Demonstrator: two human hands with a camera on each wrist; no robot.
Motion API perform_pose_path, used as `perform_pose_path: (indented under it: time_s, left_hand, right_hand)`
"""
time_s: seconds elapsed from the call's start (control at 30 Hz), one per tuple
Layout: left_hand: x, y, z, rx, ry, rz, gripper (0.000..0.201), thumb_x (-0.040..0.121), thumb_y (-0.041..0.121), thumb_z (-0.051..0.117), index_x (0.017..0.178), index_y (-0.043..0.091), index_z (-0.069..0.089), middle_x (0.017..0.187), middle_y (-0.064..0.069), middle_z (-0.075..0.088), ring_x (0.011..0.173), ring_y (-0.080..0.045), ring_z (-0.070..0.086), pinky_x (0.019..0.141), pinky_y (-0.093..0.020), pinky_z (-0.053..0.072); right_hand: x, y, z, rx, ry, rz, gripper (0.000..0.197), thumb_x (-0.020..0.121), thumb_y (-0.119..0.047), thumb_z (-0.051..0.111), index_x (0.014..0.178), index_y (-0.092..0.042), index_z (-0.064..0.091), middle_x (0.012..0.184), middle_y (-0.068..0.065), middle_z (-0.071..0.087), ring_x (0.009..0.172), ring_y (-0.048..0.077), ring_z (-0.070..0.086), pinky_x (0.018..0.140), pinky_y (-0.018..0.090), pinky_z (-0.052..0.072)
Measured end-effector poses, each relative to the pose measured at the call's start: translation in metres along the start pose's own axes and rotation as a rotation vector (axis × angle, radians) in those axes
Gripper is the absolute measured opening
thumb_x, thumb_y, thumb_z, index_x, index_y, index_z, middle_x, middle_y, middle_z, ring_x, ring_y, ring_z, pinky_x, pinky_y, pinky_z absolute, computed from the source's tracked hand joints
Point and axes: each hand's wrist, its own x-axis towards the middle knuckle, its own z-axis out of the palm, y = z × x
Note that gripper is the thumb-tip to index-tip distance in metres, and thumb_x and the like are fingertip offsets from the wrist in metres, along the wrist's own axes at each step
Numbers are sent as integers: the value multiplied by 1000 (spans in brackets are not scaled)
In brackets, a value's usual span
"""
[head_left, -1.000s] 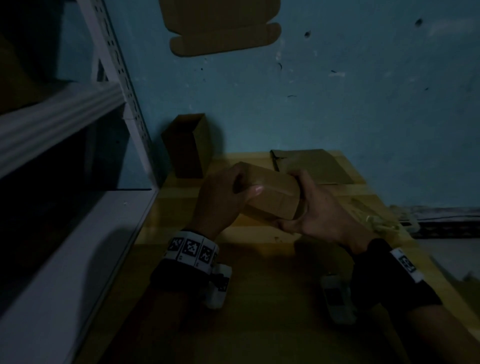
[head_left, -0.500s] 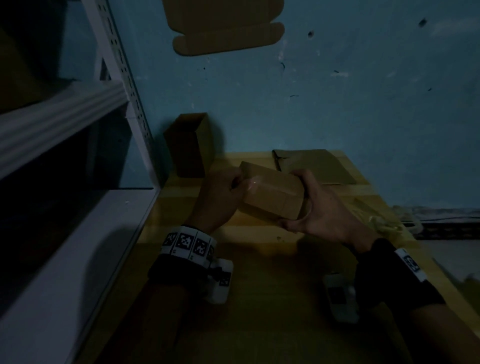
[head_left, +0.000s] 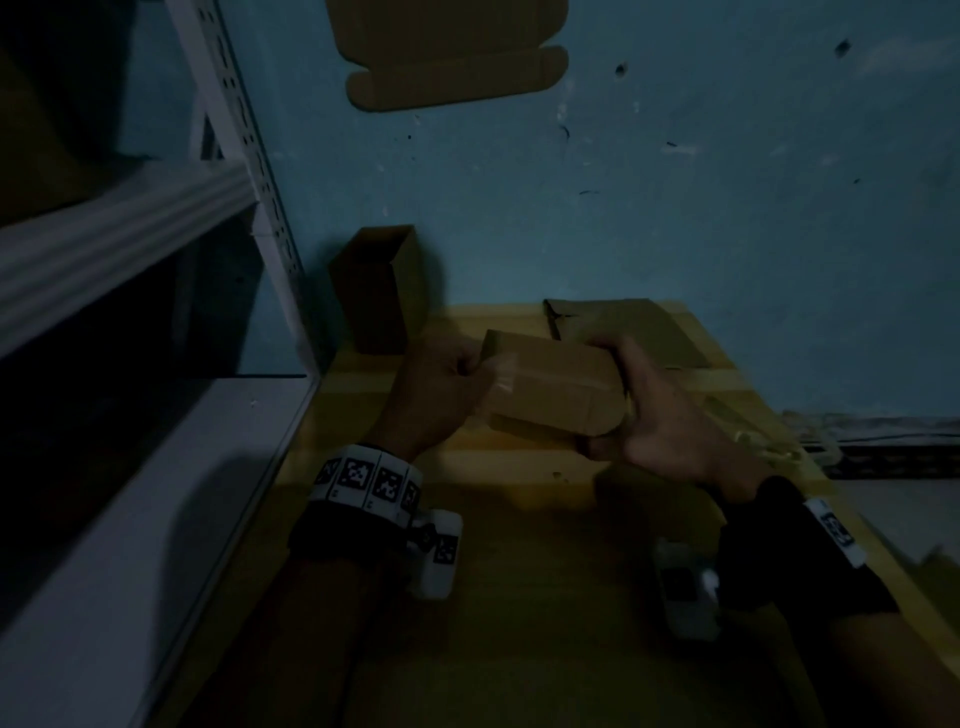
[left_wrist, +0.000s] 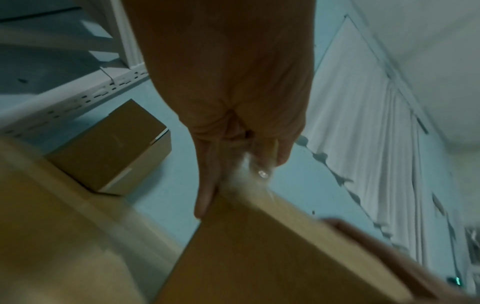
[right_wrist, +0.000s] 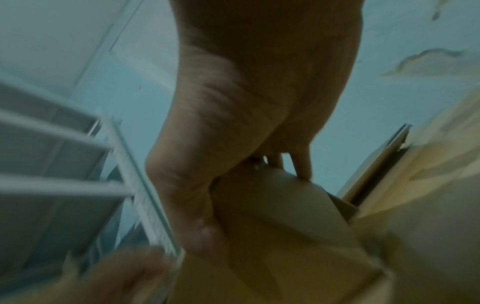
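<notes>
A small closed brown cardboard box (head_left: 556, 384) is held in the air above the yellow table (head_left: 519, 571), tilted down to the right. My right hand (head_left: 660, 415) grips its right end, thumb underneath and fingers over the far side. My left hand (head_left: 441, 389) is at its left end, fingers curled, pinching a strip of clear tape (head_left: 501, 374) against the box. In the left wrist view the tape (left_wrist: 249, 174) shines between the fingers at the box's edge (left_wrist: 259, 246). The right wrist view shows the box (right_wrist: 285, 226) under my thumb.
An upright brown box (head_left: 376, 291) stands at the table's back left corner. Flattened cardboard (head_left: 623, 327) lies at the back. A white metal shelf rack (head_left: 156, 467) runs along the left. Cardboard (head_left: 452, 52) hangs on the blue wall. Pale strands (head_left: 763, 441) lie at the right edge.
The box has turned a little and sits slightly higher and further left between my hands. My left hand has slid along its left end over the tape.
</notes>
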Motion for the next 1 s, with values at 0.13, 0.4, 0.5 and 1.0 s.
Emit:
perform_pose_path:
  time_s: [0.13,0.4,0.5,1.0]
  left_hand:
    - [-1,6,-4,-97,-45,-111,37,92,-3,63,58,-15,51,53,-13,49,40,1,46,45,-16,39]
    - [-4,11,-4,-223,20,-275,25,92,5,67,67,6,65,56,-1,62,47,-5,57,50,-24,49]
    - [-4,16,-2,-260,2,-266,20,94,17,68,77,6,68,70,-14,68,62,-21,65,58,-35,55]
    - [-4,22,4,-248,-63,-252,39,97,-3,51,78,24,72,90,2,72,80,-22,67,58,-32,53]
  right_hand:
    - [-4,2,-12,75,-63,61,90,61,-2,90,131,-29,39,115,-17,53,97,-16,53,68,8,45]
    - [-4,10,-18,102,-57,95,87,64,1,88,132,-25,41,118,-3,57,99,0,58,75,28,53]
    - [-4,9,-17,95,-58,105,87,63,0,88,132,-24,41,118,-4,56,102,3,57,72,24,48]
    - [-5,5,-16,76,-51,116,88,65,-1,89,132,-25,38,111,-17,51,88,-23,51,63,1,43]
